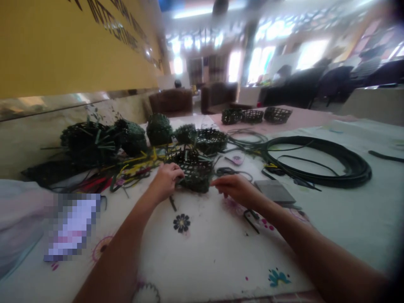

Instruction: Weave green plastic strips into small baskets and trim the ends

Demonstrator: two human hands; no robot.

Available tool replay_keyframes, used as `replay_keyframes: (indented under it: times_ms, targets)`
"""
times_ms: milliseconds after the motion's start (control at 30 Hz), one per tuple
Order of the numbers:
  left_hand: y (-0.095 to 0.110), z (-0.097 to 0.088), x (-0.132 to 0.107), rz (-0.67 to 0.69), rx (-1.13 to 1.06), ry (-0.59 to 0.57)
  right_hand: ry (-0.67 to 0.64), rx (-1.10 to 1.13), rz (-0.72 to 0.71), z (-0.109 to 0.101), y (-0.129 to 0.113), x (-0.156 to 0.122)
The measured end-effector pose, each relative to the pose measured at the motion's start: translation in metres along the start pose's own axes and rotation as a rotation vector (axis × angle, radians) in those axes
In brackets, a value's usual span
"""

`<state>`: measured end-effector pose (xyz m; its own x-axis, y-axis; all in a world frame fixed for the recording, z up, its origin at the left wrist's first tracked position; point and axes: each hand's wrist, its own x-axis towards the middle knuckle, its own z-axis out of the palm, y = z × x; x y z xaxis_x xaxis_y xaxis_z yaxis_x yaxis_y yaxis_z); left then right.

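A small, dark green woven basket [195,170] lies on the white flowered tablecloth [208,252] in front of me. My left hand [166,180] is closed on the basket's left side, fingers curled over its rim. At the basket's right edge, my right hand [235,188] pinches with its fingertips; a thin green strip there is too blurred to be sure of.
More green woven baskets [159,128] and loose yellow, red and green strips [132,166] lie at the back left. A big coil of dark green strapping [318,162] lies to the right, a flat grey pad [274,191] beside my right hand. Three baskets [252,115] stand on a pink table behind.
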<state>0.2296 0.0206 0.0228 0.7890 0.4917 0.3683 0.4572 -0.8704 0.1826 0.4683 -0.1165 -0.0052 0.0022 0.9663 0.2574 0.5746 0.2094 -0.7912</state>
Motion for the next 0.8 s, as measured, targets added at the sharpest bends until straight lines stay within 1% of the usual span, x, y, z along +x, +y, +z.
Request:
replay_keyframes:
  times_ms: [100,200,267,333,400,433,467,567,667,700,800]
  targets:
    - [-0.003,-0.001,-0.002,0.025,-0.107,0.045,0.123,0.024,0.02,-0.001,0.003,0.002]
    - [0.003,-0.011,-0.003,0.065,-0.177,0.146,0.205,0.042,-0.02,0.001,0.005,0.003]
    - [0.013,-0.017,-0.004,0.091,-0.188,0.217,0.214,0.038,-0.031,0.004,0.004,0.003]
    - [0.024,-0.017,-0.003,0.095,-0.161,0.195,0.196,0.042,-0.009,0.007,0.004,0.003]
    - [0.035,-0.011,-0.002,0.074,-0.086,0.128,0.161,0.056,0.015,0.01,0.003,0.004]
    - [0.04,-0.006,-0.002,0.056,-0.05,0.112,0.147,0.062,0.024,0.01,0.003,0.004]
    - [0.044,0.0,-0.002,0.036,-0.024,0.109,0.137,0.057,0.029,0.011,0.003,0.004]
    - [0.05,0.016,-0.001,-0.022,0.026,0.155,0.105,-0.013,0.024,0.013,0.001,0.002]
    - [0.051,0.024,-0.002,-0.029,0.1,0.188,0.115,-0.094,-0.066,0.018,-0.008,-0.004]
    - [0.051,0.026,-0.002,-0.022,0.121,0.196,0.149,-0.119,-0.12,0.02,-0.013,-0.006]
    - [0.053,0.027,-0.003,0.011,0.161,0.236,0.303,-0.228,-0.322,0.026,-0.029,-0.012]
